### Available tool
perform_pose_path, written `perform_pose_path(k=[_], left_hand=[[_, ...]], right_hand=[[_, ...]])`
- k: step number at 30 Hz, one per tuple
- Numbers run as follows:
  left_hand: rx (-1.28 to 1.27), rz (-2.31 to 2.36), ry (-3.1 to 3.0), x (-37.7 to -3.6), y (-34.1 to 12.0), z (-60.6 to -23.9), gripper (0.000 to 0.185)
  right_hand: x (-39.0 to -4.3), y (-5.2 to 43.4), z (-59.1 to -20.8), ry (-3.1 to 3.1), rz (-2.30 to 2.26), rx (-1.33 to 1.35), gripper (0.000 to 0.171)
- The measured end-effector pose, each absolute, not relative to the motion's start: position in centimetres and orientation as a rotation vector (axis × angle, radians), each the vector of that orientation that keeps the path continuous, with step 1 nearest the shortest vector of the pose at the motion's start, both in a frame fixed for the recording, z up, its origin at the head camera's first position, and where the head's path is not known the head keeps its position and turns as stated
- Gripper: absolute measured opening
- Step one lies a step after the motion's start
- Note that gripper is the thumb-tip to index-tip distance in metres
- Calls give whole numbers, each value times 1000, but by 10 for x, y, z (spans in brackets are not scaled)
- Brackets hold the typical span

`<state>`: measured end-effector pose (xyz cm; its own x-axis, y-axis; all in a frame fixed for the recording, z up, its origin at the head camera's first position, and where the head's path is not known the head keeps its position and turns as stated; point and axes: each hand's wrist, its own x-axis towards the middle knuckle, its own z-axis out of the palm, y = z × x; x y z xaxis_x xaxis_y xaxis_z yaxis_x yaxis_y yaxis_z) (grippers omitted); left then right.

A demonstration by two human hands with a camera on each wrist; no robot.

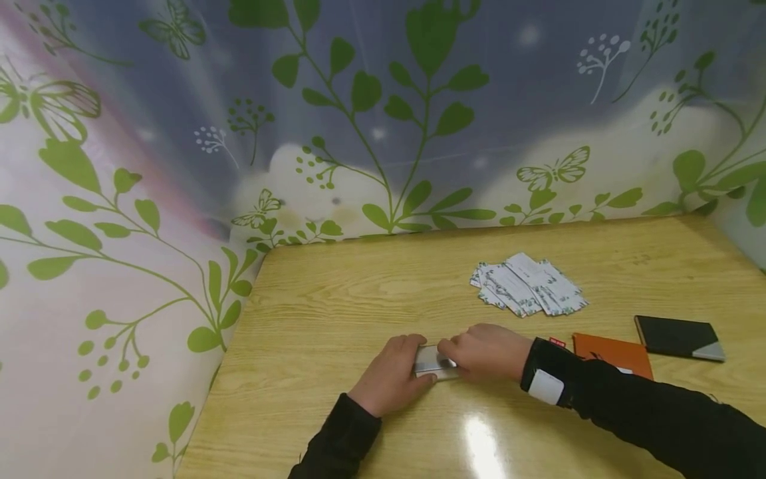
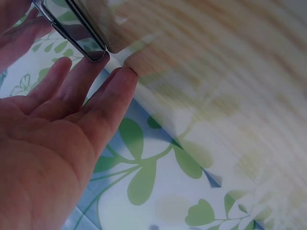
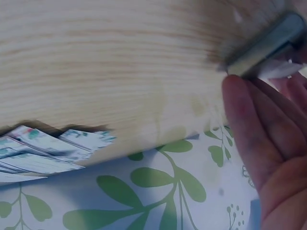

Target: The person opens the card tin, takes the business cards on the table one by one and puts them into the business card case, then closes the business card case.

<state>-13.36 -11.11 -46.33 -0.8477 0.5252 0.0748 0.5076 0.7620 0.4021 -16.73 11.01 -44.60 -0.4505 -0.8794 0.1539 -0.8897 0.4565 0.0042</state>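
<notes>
A silver metal case [image 1: 432, 359], flat and small like a card case, is at the table's front middle between both hands. My left hand [image 1: 391, 376] holds its left side, fingers at the far edge and thumb at the near edge. Curled over the right side, my right hand [image 1: 493, 351] grips it there. In the left wrist view the shiny case [image 2: 79, 36] stands above the fingertips, two layers showing at its edge. The right wrist view has the case [image 3: 266, 45] blurred against the fingers. Whether its lid is raised I cannot tell.
Several white cards with green print [image 1: 529, 285] lie fanned out behind the hands. To the right are an orange flat piece [image 1: 616, 352], partly under the right sleeve, and a black card holder [image 1: 676, 337] with a silver corner. Leaf-patterned cloth [image 1: 383, 133] borders the wooden table [image 1: 335, 299].
</notes>
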Motion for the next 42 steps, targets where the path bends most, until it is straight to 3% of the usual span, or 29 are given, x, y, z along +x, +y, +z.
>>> perform_pose_path(k=[9, 15, 19, 24, 29, 34, 42], left_hand=[[851, 642, 2902, -135, -111, -465, 45], [791, 716, 2875, -134, -110, -463, 69], [757, 767, 2878, -134, -109, -463, 81], [753, 741, 2888, -137, -109, -462, 87], [724, 667, 2855, -143, -111, -465, 90], [695, 607, 2828, -148, -113, -468, 93], [671, 567, 2801, -152, -117, -464, 93]], right_hand=[[-166, 115, -451, -2483, 85, 1578, 6], [-173, 119, -452, -2448, 41, 1526, 8], [-179, 121, -457, -2527, 242, 1394, 9], [-189, 122, -464, -2585, 465, 1163, 21], [-201, 121, -465, -2784, 645, 1045, 21], [-209, 119, -468, -2884, 743, 1006, 16], [-214, 130, -465, -2866, 668, 943, 24]])
